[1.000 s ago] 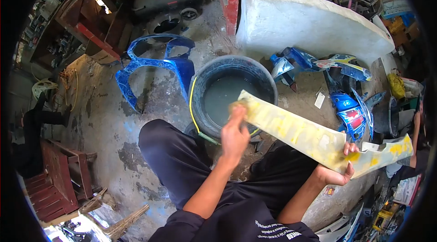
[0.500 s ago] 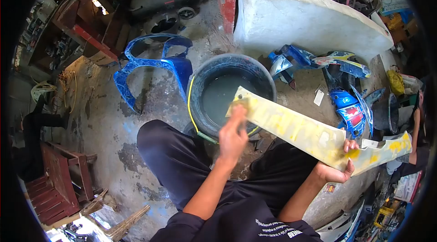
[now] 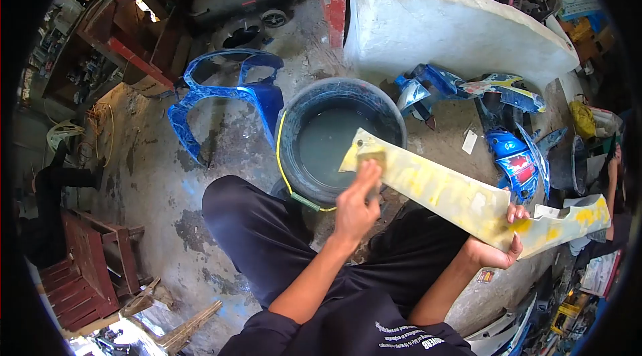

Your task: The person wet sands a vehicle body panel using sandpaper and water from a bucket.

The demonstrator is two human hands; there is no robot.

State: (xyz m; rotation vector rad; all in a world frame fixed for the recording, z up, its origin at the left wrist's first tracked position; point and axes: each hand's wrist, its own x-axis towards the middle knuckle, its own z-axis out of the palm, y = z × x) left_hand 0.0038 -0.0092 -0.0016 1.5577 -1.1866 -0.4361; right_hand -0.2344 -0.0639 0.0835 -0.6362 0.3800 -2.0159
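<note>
A long pale panel with yellow patches (image 3: 441, 197) slants across from above the bucket to the right. My right hand (image 3: 494, 242) grips its middle, thumb on one edge and fingers on the other. Near the panel's far left end, my left hand (image 3: 359, 205) presses a small brownish pad (image 3: 372, 157) flat on the surface with its fingertips. Under that end stands a dark bucket (image 3: 289, 155) with cloudy water (image 3: 326, 145) and a yellow handle with a green grip (image 3: 305, 201).
A blue plastic frame (image 3: 266, 96) lies on the floor left of the bucket. Blue fairing pieces (image 3: 513, 162) lie to the right, below a white slab (image 3: 441, 31). A red wooden stool (image 3: 87, 265) is at lower left. Another person's arm (image 3: 612, 175) shows at far right.
My left hand and the pad have moved a little right along the panel, off its end corner. The panel's left end has shifted slightly right. My right hand keeps its grip.
</note>
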